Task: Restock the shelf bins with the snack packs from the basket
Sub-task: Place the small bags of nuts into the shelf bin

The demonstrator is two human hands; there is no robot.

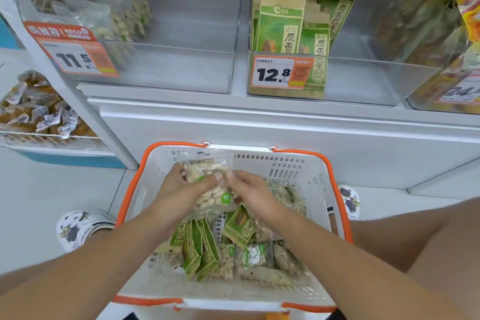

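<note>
Both hands over the basket (145, 189) now, clear nut pack (207, 184) lifted just above the pile. Left hand (179, 187) wrapped round the pack's left side, thumb across the front; right hand (249, 189) pinching the right edge with fingertips. Two-handed hold, probably to square the slippery film up and keep the label facing out before the lift. Below, plenty left: green seed packs (200, 249) standing on edge along the left of the heap, more clear nut packs (259, 257) lying flat to the right. Up on the shelf, left bin (168, 70) tagged 11.5 holding a few clear nut packs at its back left corner (likely the home for this one), front and right side wide open. Middle bin (363, 80) tagged 12.8 with green seed bags (281, 26) upright at its left, bare floor to the right. Watch points: white shelf ledge (259, 109) jutting out between basket and bins, then the clear front lip of the left bin to clear on the way in. Straight lane up and left, nothing between hands and bin. Basket's orange handles (337, 189) folded down at the rim, out of the path.
</note>
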